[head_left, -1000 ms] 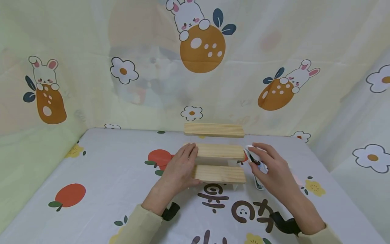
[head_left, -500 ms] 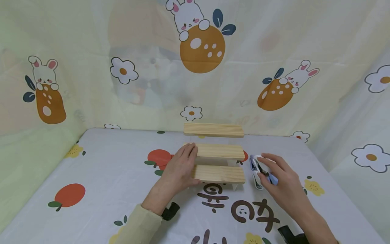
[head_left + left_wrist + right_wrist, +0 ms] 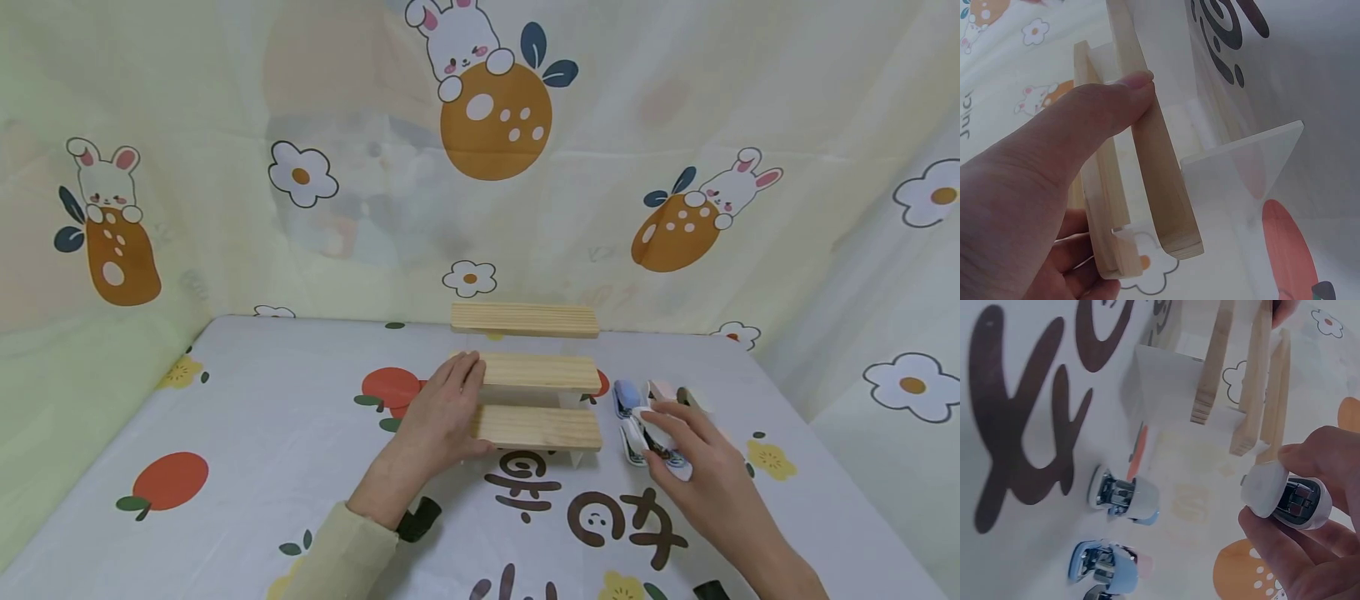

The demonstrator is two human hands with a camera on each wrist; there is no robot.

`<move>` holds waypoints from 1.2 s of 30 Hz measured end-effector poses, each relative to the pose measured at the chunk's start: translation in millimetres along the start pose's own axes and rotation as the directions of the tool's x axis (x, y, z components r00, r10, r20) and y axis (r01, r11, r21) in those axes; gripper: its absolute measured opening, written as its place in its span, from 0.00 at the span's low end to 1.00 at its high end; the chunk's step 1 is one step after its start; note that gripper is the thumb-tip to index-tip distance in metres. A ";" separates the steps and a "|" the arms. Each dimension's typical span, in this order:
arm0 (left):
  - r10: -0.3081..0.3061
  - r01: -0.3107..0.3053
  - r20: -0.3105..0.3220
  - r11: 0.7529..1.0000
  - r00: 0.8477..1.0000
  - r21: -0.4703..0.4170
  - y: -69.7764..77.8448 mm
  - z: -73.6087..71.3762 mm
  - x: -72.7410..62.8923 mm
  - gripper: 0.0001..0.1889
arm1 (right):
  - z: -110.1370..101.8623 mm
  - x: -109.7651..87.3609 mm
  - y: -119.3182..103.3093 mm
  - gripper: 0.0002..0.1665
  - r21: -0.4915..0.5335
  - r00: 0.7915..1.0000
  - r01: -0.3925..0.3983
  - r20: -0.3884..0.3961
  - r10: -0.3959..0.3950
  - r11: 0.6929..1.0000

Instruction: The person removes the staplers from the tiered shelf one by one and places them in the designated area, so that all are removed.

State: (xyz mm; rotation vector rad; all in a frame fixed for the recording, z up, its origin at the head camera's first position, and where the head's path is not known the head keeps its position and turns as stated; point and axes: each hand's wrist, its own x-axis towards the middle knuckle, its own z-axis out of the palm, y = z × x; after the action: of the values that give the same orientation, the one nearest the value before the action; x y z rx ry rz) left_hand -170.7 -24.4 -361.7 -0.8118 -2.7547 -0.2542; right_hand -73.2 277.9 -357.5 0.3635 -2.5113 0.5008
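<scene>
A three-step display rack with pale wooden planks (image 3: 542, 426) and clear side panels stands on the table. My left hand (image 3: 442, 408) grips its left end. In the left wrist view the thumb (image 3: 1138, 81) lies over the lowest plank, with the other fingers curled at the plank behind. My right hand (image 3: 705, 458) pinches a white mini stapler (image 3: 1266, 490) between thumb and fingers, to the right of the rack. Under and beyond that hand lie another white stapler (image 3: 632, 442), a blue stapler (image 3: 627, 394), a pink one (image 3: 660, 390) and a dark one (image 3: 1096, 594).
A white tablecloth (image 3: 277, 400) printed with fruit, flowers and dark lettering covers the table. Fabric with rabbit prints (image 3: 360, 83) hangs behind and at both sides. The rack's top plank (image 3: 525, 319) sits close to the back fabric.
My right hand has moved right and toward me with the white stapler, away from the rack's side. Staplers it covered now show. My left hand has stayed put.
</scene>
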 end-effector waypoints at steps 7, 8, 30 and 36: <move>0.002 -0.002 -0.007 1.000 1.000 0.007 0.2 0.2 -0.3 0.59 | 1.8 -7.7 1.0 0.30 -0.047 0.997 -0.052 0.059 0.054 0.998; 0.000 0.000 -0.006 1.000 1.000 0.007 0.3 0.1 -0.3 0.60 | 2.0 -8.4 0.8 0.30 -0.048 0.995 -0.065 0.076 0.069 0.997; 0.002 -0.002 -0.014 1.000 1.000 0.003 0.6 0.4 -1.2 0.60 | 16.3 -21.1 10.9 0.23 -0.103 0.890 -0.182 0.405 0.208 0.978; 0.000 0.000 -0.011 1.000 1.000 -0.007 0.6 0.4 -1.4 0.60 | 19.5 -24.0 13.5 0.23 -0.113 0.887 -0.170 0.414 0.202 0.979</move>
State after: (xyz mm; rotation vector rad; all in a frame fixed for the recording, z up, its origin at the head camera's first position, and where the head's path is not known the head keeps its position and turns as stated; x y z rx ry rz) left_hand -169.4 -24.5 -362.5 -0.8092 -2.7450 -0.2684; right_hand -67.4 285.3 -389.8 0.2191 -3.0014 0.4361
